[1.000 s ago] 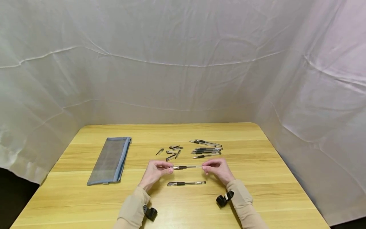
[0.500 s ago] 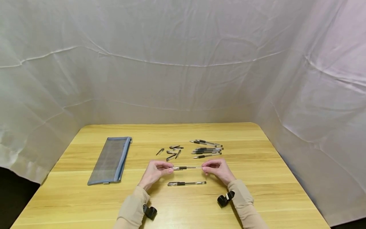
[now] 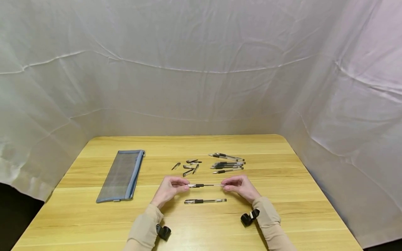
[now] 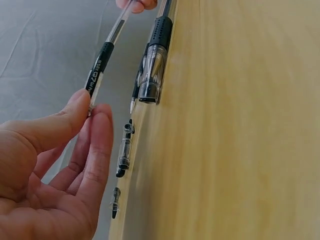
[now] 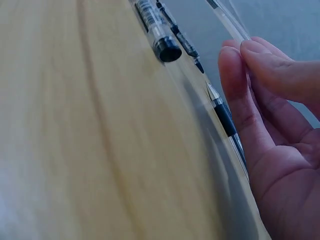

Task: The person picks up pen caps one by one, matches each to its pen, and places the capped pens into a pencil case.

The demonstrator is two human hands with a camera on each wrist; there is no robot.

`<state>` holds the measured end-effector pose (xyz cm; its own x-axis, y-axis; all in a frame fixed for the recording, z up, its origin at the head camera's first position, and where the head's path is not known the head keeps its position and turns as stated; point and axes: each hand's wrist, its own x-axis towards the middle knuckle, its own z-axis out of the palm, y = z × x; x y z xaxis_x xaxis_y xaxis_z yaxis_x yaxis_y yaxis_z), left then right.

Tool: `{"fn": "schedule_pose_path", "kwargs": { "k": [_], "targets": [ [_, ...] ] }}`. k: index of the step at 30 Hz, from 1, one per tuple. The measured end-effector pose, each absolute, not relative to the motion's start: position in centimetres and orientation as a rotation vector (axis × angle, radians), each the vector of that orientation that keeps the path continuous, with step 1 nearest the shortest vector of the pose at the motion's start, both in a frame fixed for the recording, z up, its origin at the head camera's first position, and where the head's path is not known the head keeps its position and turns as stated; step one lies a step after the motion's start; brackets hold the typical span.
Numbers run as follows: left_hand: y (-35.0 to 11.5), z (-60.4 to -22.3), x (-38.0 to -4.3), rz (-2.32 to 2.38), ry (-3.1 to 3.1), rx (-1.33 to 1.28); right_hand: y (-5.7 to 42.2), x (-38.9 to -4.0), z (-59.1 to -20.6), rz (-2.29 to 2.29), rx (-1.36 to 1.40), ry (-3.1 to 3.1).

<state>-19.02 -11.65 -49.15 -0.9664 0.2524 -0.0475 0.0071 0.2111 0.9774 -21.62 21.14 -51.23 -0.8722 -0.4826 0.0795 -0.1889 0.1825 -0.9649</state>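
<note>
Between my two hands a clear gel pen [image 3: 201, 185] with a black grip lies level above the table. My left hand [image 3: 171, 190] pinches its capped end between thumb and fingertips; a dark, lettered strip [image 4: 95, 75] shows there in the left wrist view. The clear end of the barrel [image 5: 230, 22] is pinched by the thumb and forefinger of my right hand [image 3: 240, 187]. Nearer to me, a capped gel pen [image 3: 205, 201] lies on the table, parallel to the held one. My fingertips hide both extreme ends of the held pen.
Several loose pen caps [image 3: 188, 167] lie beyond my left hand. Several uncapped pens [image 3: 227, 164] lie in a group beyond my right hand. A grey mesh pouch [image 3: 119, 176] with blue edging lies at the left of the wooden table [image 3: 282, 209].
The held pen has shifted slightly left and toward me, both hands still pinching its ends. My right wrist has moved a little to the right. The things on the table have stayed put.
</note>
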Motion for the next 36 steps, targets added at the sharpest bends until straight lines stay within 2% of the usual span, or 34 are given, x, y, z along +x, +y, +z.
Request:
{"fn": "schedule_pose_path", "kwargs": {
  "k": [10,36],
  "targets": [
    [-11.67,-49.07,-18.75,1.641,2.488,0.383,21.3,-21.59,-51.11,-1.622,-0.69,2.337],
    [-11.42,-49.25,-18.42,1.399,2.644,0.419,21.03,-21.72,-50.8,-1.369,-0.858,2.434]
  ]
}}
